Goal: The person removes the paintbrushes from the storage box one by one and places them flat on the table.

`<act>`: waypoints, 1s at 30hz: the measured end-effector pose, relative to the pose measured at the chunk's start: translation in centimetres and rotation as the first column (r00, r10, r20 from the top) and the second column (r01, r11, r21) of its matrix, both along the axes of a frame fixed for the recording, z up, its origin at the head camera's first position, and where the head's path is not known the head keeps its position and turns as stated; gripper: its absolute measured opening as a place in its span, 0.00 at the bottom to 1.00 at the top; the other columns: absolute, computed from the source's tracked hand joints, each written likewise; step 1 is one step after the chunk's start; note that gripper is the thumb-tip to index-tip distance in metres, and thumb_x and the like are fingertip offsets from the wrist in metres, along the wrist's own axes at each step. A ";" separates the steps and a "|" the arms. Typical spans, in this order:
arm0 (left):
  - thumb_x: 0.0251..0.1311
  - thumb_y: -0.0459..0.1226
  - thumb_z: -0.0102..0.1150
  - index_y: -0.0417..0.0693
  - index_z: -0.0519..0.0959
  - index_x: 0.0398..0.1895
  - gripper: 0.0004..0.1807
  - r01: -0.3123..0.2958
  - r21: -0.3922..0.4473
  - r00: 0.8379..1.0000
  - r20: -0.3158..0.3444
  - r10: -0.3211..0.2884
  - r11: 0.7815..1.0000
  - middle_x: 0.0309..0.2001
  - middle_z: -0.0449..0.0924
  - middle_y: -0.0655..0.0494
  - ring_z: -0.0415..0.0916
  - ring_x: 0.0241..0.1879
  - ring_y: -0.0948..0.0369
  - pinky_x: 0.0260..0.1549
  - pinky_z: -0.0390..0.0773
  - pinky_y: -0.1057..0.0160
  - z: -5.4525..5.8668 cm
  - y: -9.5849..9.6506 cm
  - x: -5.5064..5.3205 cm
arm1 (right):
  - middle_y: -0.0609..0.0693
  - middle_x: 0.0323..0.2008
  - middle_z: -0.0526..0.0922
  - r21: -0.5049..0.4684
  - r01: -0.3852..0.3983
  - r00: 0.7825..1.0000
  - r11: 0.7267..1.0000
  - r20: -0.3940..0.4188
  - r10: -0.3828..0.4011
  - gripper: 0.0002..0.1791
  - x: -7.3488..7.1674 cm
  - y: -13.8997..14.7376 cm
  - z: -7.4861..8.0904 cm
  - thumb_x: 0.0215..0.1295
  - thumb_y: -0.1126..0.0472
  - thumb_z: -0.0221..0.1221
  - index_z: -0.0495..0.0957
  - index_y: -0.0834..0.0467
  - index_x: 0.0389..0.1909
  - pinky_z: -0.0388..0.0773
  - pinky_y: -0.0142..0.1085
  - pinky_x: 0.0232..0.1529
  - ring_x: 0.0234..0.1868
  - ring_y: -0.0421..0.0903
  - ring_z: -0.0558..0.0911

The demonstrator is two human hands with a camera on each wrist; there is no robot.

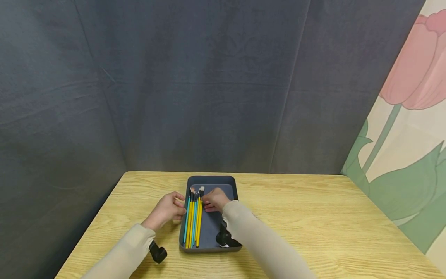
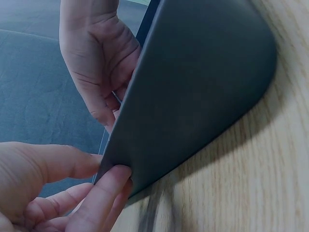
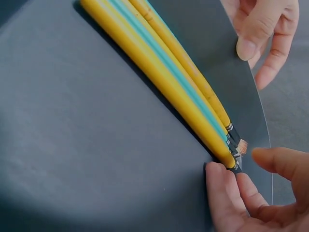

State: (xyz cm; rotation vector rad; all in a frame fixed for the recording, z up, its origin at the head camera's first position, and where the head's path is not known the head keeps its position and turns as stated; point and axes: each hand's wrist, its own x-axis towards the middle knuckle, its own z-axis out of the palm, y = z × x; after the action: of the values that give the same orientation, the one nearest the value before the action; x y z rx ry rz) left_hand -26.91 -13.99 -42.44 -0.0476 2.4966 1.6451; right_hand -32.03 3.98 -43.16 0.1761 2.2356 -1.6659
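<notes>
Several paintbrushes [image 1: 193, 223] with yellow and teal handles lie side by side along the left part of a dark grey tray [image 1: 212, 232], bristles toward the far end. My left hand [image 1: 168, 209] pinches the tray's left rim; the left wrist view shows the thumb at the edge and the fingers [image 2: 113, 186] against the outer wall. Inside the tray, my right hand [image 1: 216, 199] is at the bristle end of the rightmost yellow paintbrush [image 3: 164, 84]. Its fingertips [image 3: 217, 176] touch beside that brush's ferrule, while the thumb stands apart above the bristles.
The tray stands on a light wood table [image 1: 296, 217]. A dark grey curtain [image 1: 209, 89] hangs behind it, and a panel with painted tulips [image 1: 407, 116] is at the right. Black wrist cameras [image 1: 158, 252] hang under both sleeves, the right one over the tray's near right corner.
</notes>
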 end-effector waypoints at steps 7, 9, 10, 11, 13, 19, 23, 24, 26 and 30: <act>0.51 0.20 0.61 0.32 0.71 0.51 0.22 0.000 0.005 1.000 0.002 0.000 1.000 0.35 0.74 0.43 0.77 0.30 0.56 0.29 0.85 0.57 0.0 -0.1 0.0 | 0.54 0.26 0.76 0.058 0.043 0.998 0.997 0.033 -0.045 0.11 0.0 -0.6 0.1 0.57 0.70 0.62 0.77 0.70 0.40 0.85 0.38 0.30 0.23 0.45 0.78; 0.51 0.21 0.61 0.32 0.71 0.51 0.22 0.004 0.003 1.000 -0.002 -0.004 1.000 0.36 0.74 0.43 0.77 0.30 0.56 0.28 0.85 0.57 0.0 0.0 0.0 | 0.53 0.25 0.75 0.076 0.046 0.998 0.996 0.033 -0.049 0.11 -0.1 -0.7 0.1 0.57 0.70 0.63 0.76 0.69 0.39 0.85 0.38 0.30 0.22 0.44 0.77; 0.51 0.21 0.61 0.31 0.71 0.52 0.22 0.006 0.004 1.000 -0.004 -0.006 1.000 0.36 0.74 0.43 0.77 0.30 0.56 0.28 0.85 0.57 0.0 0.0 0.0 | 0.53 0.24 0.74 0.085 0.044 0.998 0.995 0.030 -0.047 0.10 -0.1 -0.8 0.1 0.57 0.70 0.64 0.76 0.69 0.38 0.85 0.38 0.30 0.21 0.44 0.77; 0.51 0.21 0.61 0.31 0.71 0.52 0.22 0.007 0.002 1.000 -0.005 -0.007 1.000 0.36 0.74 0.43 0.77 0.30 0.56 0.28 0.84 0.58 0.0 0.0 0.0 | 0.52 0.24 0.74 0.091 0.041 0.999 0.995 0.025 -0.044 0.10 -0.1 -0.8 0.1 0.56 0.70 0.64 0.76 0.69 0.38 0.85 0.38 0.30 0.21 0.44 0.77; 0.51 0.20 0.61 0.32 0.71 0.52 0.22 0.004 0.000 1.000 -0.002 -0.004 1.000 0.36 0.74 0.43 0.77 0.30 0.57 0.28 0.84 0.58 0.0 0.0 -0.1 | 0.51 0.23 0.73 0.100 0.034 0.999 0.994 0.019 -0.036 0.09 -0.2 -0.9 0.0 0.56 0.70 0.65 0.77 0.68 0.36 0.85 0.39 0.31 0.20 0.44 0.77; 0.50 0.20 0.61 0.32 0.71 0.51 0.22 -0.004 0.012 1.000 0.002 0.004 1.000 0.35 0.75 0.44 0.77 0.29 0.57 0.28 0.84 0.58 -0.1 0.2 -0.2 | 0.51 0.20 0.72 0.122 0.021 1.000 0.992 0.016 -0.023 0.08 -0.5 -1.1 -0.5 0.53 0.72 0.67 0.78 0.68 0.31 0.85 0.36 0.28 0.18 0.43 0.77; 0.50 0.20 0.61 0.31 0.71 0.50 0.22 -0.003 0.010 1.000 -0.001 0.003 1.000 0.35 0.75 0.43 0.77 0.29 0.57 0.28 0.85 0.58 -0.2 0.2 -0.1 | 0.52 0.21 0.74 0.151 0.028 0.999 0.988 0.012 -0.031 0.10 -0.6 -1.2 -0.7 0.51 0.72 0.69 0.77 0.67 0.31 0.83 0.33 0.24 0.18 0.43 0.79; 0.50 0.20 0.62 0.32 0.72 0.50 0.22 -0.007 0.013 1.000 0.003 0.007 1.000 0.35 0.75 0.44 0.77 0.29 0.57 0.28 0.85 0.58 -0.2 0.2 -0.1 | 0.53 0.22 0.74 0.156 0.032 0.999 0.987 0.011 -0.034 0.11 -0.6 -1.2 -0.8 0.50 0.72 0.69 0.76 0.67 0.31 0.83 0.33 0.23 0.18 0.44 0.79; 0.50 0.20 0.61 0.31 0.71 0.50 0.22 -0.007 0.014 1.000 0.004 0.007 1.000 0.35 0.75 0.43 0.77 0.29 0.57 0.28 0.84 0.58 -0.2 0.2 -0.1 | 0.53 0.22 0.75 0.170 0.038 0.999 0.985 0.010 -0.040 0.11 -0.7 -1.3 -0.9 0.50 0.71 0.70 0.76 0.67 0.31 0.83 0.33 0.22 0.18 0.44 0.80; 0.50 0.20 0.61 0.31 0.71 0.51 0.22 -0.009 0.016 1.000 0.006 0.008 1.000 0.35 0.74 0.43 0.77 0.29 0.56 0.28 0.84 0.58 -0.2 0.2 -0.1 | 0.54 0.22 0.77 0.185 0.046 0.998 0.982 0.021 -0.051 0.11 -1.1 -1.3 -1.1 0.50 0.70 0.71 0.78 0.67 0.31 0.82 0.33 0.21 0.18 0.44 0.81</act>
State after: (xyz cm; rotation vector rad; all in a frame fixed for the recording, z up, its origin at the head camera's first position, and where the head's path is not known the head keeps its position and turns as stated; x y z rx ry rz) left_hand -27.02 -13.80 -42.67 -0.0615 2.4816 1.6660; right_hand -33.08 2.67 -44.26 0.2983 2.3822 -1.4698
